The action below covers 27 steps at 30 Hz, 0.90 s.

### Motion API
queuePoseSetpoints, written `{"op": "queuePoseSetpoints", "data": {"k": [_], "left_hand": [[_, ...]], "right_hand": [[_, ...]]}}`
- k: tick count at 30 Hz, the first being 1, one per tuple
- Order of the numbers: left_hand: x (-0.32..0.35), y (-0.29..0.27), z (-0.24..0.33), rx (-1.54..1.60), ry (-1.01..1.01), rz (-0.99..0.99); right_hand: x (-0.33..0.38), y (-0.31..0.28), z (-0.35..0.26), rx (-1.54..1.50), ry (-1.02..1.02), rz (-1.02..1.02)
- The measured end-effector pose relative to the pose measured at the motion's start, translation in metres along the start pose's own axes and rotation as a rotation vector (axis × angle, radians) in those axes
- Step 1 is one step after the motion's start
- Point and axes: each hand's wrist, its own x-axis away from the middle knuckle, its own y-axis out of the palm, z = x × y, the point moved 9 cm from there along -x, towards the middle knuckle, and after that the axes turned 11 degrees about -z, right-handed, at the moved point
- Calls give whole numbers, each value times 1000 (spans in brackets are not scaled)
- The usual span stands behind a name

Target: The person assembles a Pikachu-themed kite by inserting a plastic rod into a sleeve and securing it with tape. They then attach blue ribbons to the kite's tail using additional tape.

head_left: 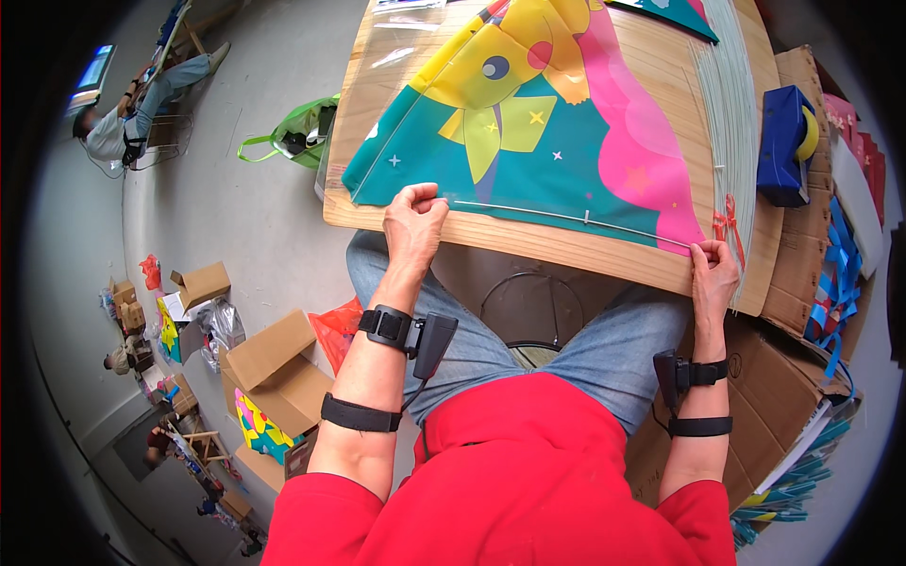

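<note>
A triangular kite sail (547, 179) of printed fabric lies flat on a wooden board (576, 241). It shows a yellow cartoon figure on teal, with pink along the right. Along its near edge runs a thin white rod (528, 213), with a small white piece across it. My left hand (413, 226) rests at the near edge by the rod's left end, thumb and fingers pinched together; what they grip is too small to make out. At the sail's right corner, my right hand (715, 272) pinches the rod's other end.
A bundle of thin white rods (725, 123) tied with red string lies right of the sail. Beside it stands a blue tape dispenser (785, 146). Open cardboard boxes (283, 363) and a green bag (304, 132) are on the floor at left; another person (118, 137) sits farther off.
</note>
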Motion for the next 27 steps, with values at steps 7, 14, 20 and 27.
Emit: {"op": "queuePoseSetpoints", "data": {"k": [7, 14, 20, 27], "left_hand": [[1, -2, 1, -53, 66, 6], [5, -2, 28, -188, 170, 63], [0, 1, 26, -223, 166, 60], [-3, 2, 25, -257, 198, 77]], "right_hand": [[0, 1, 1, 1, 6, -6], [1, 1, -1, -11, -11, 5], [2, 0, -5, -5, -19, 11], [2, 0, -4, -5, -11, 11]]}}
